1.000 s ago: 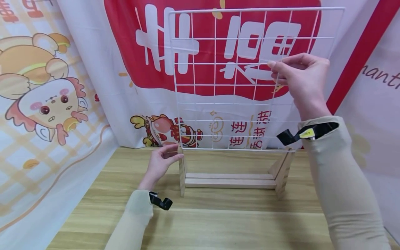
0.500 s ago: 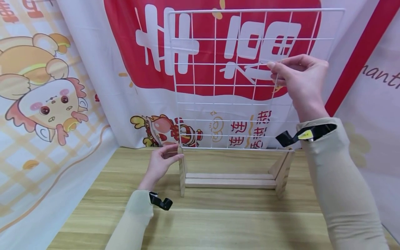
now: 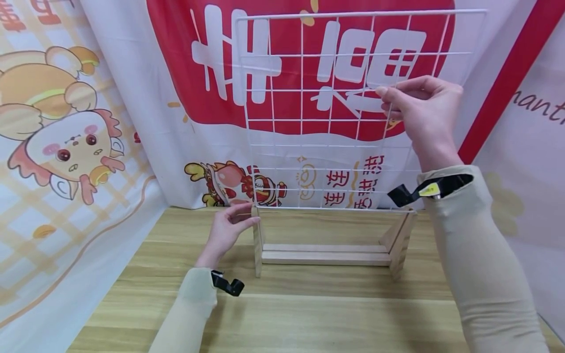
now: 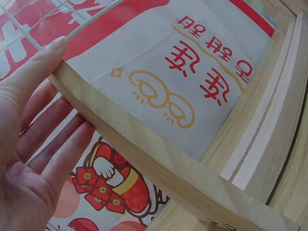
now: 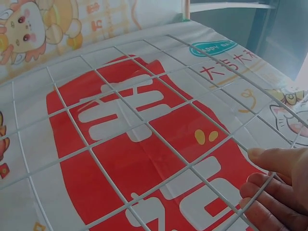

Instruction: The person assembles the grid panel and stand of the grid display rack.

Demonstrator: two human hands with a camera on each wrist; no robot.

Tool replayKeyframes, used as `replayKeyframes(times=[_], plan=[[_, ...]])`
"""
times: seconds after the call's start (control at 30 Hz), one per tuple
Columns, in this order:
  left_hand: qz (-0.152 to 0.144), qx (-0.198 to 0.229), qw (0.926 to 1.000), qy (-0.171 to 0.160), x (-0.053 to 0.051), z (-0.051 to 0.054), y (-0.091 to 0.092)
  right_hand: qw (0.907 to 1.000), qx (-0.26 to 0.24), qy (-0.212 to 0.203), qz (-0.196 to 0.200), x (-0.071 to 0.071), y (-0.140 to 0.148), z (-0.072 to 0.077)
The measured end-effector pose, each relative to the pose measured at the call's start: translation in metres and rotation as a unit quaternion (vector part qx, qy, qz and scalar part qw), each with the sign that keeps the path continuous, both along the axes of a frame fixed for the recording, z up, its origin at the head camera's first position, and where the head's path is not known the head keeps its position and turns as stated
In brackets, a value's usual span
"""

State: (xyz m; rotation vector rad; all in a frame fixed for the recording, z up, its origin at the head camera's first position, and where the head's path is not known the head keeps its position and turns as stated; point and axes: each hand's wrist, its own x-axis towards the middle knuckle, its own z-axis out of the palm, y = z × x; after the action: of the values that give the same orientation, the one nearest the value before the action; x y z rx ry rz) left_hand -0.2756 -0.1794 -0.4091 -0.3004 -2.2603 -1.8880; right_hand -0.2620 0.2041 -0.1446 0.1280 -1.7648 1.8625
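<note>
A white wire grid panel (image 3: 362, 14) stands upright above a pale wooden stand (image 3: 326, 259) made of two side pieces joined by a low crossbar. My left hand (image 3: 226, 231) pinches the top of the left side piece. In the left wrist view, the thumb lies at that wooden end (image 4: 144, 144), beside the grid's lower corner, with the fingers along the outer face. My right hand (image 3: 430, 110) grips the grid's wires on the right half; thumb and fingertips close round the wire in the right wrist view (image 5: 276, 185). Whether the grid's lower edge sits in the stand, I cannot tell.
The stand rests on a wood-grain table (image 3: 318, 318). Behind it hangs a printed cloth (image 3: 212, 142) with a red patch and white characters. A cartoon cloth (image 3: 57, 127) covers the left side, and a white cloth (image 3: 529, 206) the right.
The grid has shifted very slightly left, and its lower edge has come up a little. My right hand moved slightly left with it. My left hand stays where it was.
</note>
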Motion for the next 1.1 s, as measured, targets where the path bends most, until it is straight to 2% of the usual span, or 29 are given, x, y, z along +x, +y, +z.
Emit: replayKeyframes(times=[0.33,0.63,1.1], plan=[[0.002,0.003,1.0,-0.006,-0.0006,0.0005,0.0003,0.9999,0.014,-0.006,-0.002,-0.0019,-0.0045,-0.0008],[0.008,-0.005,1.0,0.001,-0.0019,0.0018,-0.0003,0.9998,0.021,0.005,-0.001,-0.002,-0.005,-0.0005],[0.004,-0.005,1.0,0.004,-0.0022,-0.0021,0.0,0.9989,0.045,0.003,-0.008,-0.0024,-0.0082,-0.0047]])
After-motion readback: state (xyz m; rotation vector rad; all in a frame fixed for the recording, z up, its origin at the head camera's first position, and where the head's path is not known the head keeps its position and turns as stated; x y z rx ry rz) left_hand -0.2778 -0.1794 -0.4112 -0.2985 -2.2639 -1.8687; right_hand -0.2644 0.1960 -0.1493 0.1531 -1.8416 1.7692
